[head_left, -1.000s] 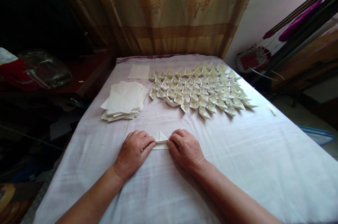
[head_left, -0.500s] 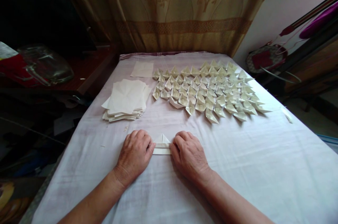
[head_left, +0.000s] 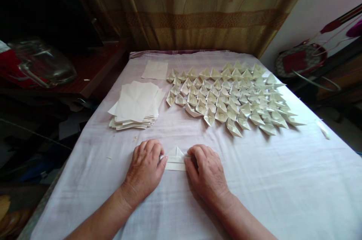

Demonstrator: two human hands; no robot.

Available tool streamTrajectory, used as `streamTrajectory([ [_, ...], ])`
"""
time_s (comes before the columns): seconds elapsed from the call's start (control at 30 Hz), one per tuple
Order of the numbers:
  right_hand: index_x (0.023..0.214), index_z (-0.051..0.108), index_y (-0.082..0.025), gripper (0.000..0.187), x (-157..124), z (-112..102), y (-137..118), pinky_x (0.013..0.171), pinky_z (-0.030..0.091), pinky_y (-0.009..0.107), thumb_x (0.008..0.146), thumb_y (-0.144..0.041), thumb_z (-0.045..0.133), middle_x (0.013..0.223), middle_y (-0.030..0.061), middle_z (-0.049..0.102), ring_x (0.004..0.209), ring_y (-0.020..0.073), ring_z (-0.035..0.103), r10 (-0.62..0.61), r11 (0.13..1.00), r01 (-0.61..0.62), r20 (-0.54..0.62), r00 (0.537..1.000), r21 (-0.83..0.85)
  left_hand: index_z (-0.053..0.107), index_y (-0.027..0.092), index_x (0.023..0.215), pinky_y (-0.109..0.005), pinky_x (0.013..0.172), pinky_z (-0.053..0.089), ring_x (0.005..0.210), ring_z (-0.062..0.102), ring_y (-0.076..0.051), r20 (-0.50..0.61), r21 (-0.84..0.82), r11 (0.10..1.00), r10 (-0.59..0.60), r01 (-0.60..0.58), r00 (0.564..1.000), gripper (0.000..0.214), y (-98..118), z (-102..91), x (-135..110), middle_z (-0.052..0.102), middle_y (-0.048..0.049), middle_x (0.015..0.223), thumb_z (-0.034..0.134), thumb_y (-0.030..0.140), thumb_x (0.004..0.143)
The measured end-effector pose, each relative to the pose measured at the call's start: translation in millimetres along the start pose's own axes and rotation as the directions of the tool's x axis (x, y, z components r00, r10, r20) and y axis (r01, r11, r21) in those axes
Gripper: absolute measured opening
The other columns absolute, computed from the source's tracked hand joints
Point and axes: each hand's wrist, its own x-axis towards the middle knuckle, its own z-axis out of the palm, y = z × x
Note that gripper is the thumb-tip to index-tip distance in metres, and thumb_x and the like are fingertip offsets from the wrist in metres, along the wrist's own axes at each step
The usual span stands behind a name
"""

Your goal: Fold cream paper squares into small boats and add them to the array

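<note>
Both ends of folded paper (head_left: 175,159) pinched — left hand (head_left: 146,164), right hand (head_left: 207,172) | glass jar (head_left: 46,61) — contents unclear

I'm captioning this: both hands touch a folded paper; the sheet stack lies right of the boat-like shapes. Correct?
No: the sheet stack lies left of the boat-like shapes, as the head view shows. The left hand and right hand touch the folded paper.

- Near right of the white cloth-covered table (head_left: 288,187): open room.
- White peaked folded paper (head_left: 175,159) spans the gap between left hand (head_left: 146,166) and right hand (head_left: 207,174).
- Pale folded-paper boats (head_left: 221,115) block far right, loose white paper stack (head_left: 137,101) far left.
</note>
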Motion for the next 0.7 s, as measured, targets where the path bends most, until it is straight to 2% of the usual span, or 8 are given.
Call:
streamTrajectory([
  [0.07, 0.088, 0.060, -0.022, 0.008, 0, -1, 1, 0.074, 0.033, 0.034, 0.091, -0.018, 0.053, 0.090, 0.0044, 0.064, 0.083, 0.0209, 0.054, -0.027, 0.999, 0.027, 0.009, 1.000, 0.037, 0.052, 0.022, 0.089, -0.042, 0.085, 0.043, 0.096, 0.053, -0.026, 0.004, -0.042, 0.999, -0.001, 0.001, 1.000, 0.005, -2, 0.0, 0, 0.061, -0.0053, 0.101, 0.055, 0.018, 0.088],
  [0.23, 0.083, 0.065, -0.024, 0.015, 3, -5, 0, 0.076, 0.032, 0.035, 0.088, -0.013, 0.056, 0.091, 0.0028, 0.065, 0.084, 0.0191, 0.054, -0.057, 0.995, 0.052, 0.048, 0.997, 0.086, 0.056, 0.024, 0.090, -0.041, 0.087, 0.042, 0.099, 0.053, -0.025, 0.025, -0.082, 0.996, 0.030, -0.028, 0.999, 0.008, -5, 0.7, 1, 0.061, -0.0043, 0.107, 0.052, 0.018, 0.090],
  [0.37, 0.078, 0.064, -0.023, 0.005, 12, -4, -12, 0.077, 0.032, 0.037, 0.082, -0.020, 0.065, 0.087, 0.0037, 0.062, 0.084, 0.0211, 0.052, -0.011, 1.000, 0.011, 0.079, 0.997, 0.001, 0.057, 0.024, 0.089, -0.042, 0.090, 0.041, 0.101, 0.053, -0.025, 0.023, -0.071, 0.997, 0.038, -0.036, 0.999, 0.006, -3, 0.7, 1, 0.060, -0.0051, 0.109, 0.053, 0.019, 0.091],
  [0.47, 0.066, 0.059, -0.022, 0.024, 18, 2, -21, 0.075, 0.031, 0.037, 0.082, -0.035, 0.071, 0.082, 0.0042, 0.060, 0.082, 0.0217, 0.051, 0.024, 0.994, -0.016, 0.075, 0.997, -0.106, 0.057, 0.023, 0.087, -0.041, 0.089, 0.041, 0.101, 0.053, -0.025, 0.011, -0.061, 0.997, 0.045, -0.044, 0.999, 0.004, -1, 0.9, 1, 0.060, -0.0053, 0.108, 0.056, 0.023, 0.091],
  [0.53, 0.064, 0.057, -0.022, 0.027, 20, 5, -23, 0.074, 0.031, 0.036, 0.082, -0.036, 0.072, 0.082, 0.0036, 0.060, 0.082, 0.0214, 0.050, 0.029, 0.993, -0.023, 0.053, 0.998, -0.115, 0.057, 0.024, 0.086, -0.041, 0.089, 0.041, 0.100, 0.053, -0.024, -0.001, -0.053, 0.998, 0.045, -0.045, 0.999, 0.004, 0, 1.4, 1, 0.060, -0.0052, 0.108, 0.057, 0.024, 0.091],
  [0.7, 0.076, 0.060, -0.022, 0.014, 10, 1, -10, 0.080, 0.032, 0.037, 0.083, -0.028, 0.071, 0.091, 0.0024, 0.062, 0.088, 0.0208, 0.054, 0.045, 0.998, -0.045, 0.012, 0.999, -0.049, 0.058, 0.023, 0.088, -0.042, 0.090, 0.041, 0.103, 0.053, -0.025, 0.011, -0.057, 0.997, 0.048, -0.047, 0.999, 0.003, -2, 1.1, 1, 0.060, -0.0055, 0.111, 0.056, 0.021, 0.090],
])
